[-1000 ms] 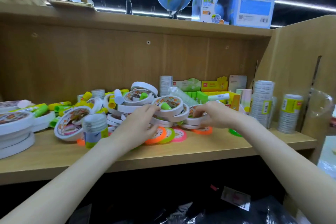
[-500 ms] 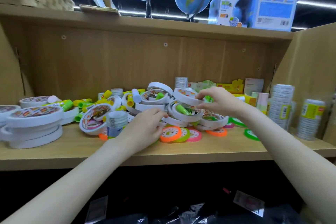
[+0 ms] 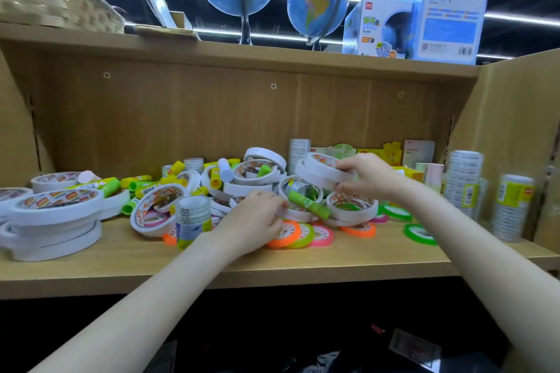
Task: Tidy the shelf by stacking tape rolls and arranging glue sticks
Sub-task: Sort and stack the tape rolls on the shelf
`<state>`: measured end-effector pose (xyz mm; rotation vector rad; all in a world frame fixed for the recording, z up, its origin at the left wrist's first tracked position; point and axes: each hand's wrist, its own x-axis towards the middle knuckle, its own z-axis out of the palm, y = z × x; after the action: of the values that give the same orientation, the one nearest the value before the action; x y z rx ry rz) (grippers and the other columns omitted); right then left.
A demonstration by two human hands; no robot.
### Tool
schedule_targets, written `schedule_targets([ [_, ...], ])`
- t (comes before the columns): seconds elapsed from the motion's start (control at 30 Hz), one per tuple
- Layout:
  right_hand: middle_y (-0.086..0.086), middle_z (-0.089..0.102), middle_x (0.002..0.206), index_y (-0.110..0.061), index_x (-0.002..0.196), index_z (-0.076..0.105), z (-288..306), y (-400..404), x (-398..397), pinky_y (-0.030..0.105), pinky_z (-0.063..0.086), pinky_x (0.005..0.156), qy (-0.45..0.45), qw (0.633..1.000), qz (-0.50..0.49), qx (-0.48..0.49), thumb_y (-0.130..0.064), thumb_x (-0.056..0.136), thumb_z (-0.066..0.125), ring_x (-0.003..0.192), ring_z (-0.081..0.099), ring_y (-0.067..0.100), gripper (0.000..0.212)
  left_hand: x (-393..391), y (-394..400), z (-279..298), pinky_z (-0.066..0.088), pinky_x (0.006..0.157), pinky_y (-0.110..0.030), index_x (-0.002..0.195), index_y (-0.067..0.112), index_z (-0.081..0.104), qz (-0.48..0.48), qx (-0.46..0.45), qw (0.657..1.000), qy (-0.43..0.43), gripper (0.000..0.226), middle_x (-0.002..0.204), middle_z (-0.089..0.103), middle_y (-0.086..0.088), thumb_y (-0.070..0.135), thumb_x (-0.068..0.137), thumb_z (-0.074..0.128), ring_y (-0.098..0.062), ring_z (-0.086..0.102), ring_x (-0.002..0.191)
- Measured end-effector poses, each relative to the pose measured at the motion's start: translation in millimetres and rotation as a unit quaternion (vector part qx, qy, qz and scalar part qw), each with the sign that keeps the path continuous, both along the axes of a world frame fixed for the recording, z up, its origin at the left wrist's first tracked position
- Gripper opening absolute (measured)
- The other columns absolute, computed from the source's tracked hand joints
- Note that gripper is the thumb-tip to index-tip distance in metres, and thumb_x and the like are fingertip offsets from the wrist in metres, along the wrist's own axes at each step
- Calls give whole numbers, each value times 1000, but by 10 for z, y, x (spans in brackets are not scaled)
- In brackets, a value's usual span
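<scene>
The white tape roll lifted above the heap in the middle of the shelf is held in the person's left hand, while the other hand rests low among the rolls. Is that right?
Not quite: the head view shows the right hand gripping the lifted white tape roll above the heap. The left hand is the one resting low among the rolls, next to the orange tape roll on the shelf.

A bare strip of the wooden shelf board [image 3: 127, 257] runs along its front edge, open to a hand. Behind it, a heap of white tape rolls and green-yellow glue sticks [image 3: 230, 185] blocks the middle. A stack of wide white tape rolls [image 3: 51, 221] fills the left end, and tall wrapped columns of clear tape [image 3: 463, 182] crowd the right.
</scene>
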<state>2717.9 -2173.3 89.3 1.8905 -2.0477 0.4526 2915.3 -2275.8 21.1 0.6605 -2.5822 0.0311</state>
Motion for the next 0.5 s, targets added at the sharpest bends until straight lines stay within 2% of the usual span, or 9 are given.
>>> schedule_targets([
  [0.1,5,59,79,-15,79,58,74,126,-106,36,38,68,47,997,-44,43,-19,82,65,80,52,25,8,-73,-16,7,37,96,-33,128,16,47,6,-12,1000,24,35,125,51,-1,19,94,42,-20,38,115],
  [0.2,7,60,92,-10,96,58,-114,164,-187,34,34,73,42,990,-72,116,-20,83,61,88,52,24,16,-186,2,5,34,99,-31,135,17,42,-12,-19,999,45,39,133,47,1,19,95,42,-20,36,120],
  [0.27,0,54,93,-15,101,52,-249,155,-205,34,31,85,47,987,-74,135,-25,82,61,93,46,21,23,-274,30,10,31,103,-35,134,20,42,-13,-28,999,33,39,137,44,4,21,96,41,-19,34,125],
  [0.37,-13,41,75,-24,86,43,-298,102,-217,36,25,95,82,986,-86,118,-24,81,62,87,36,17,20,-375,61,29,19,105,-35,133,25,43,-2,-54,998,21,36,138,43,10,26,98,39,-16,31,128],
  [0.43,-16,36,68,-27,70,37,-303,84,-209,36,25,95,89,986,-88,107,-21,80,62,84,35,17,28,-414,69,31,17,104,-33,134,25,43,-9,-51,998,25,36,138,43,10,27,98,38,-15,30,128],
  [0.5,-15,38,67,-29,64,33,-319,84,-207,37,25,95,84,988,-83,96,-23,79,63,83,36,17,35,-432,80,13,18,104,-33,134,24,43,-13,-48,998,26,37,139,42,9,27,98,38,-15,30,129],
])
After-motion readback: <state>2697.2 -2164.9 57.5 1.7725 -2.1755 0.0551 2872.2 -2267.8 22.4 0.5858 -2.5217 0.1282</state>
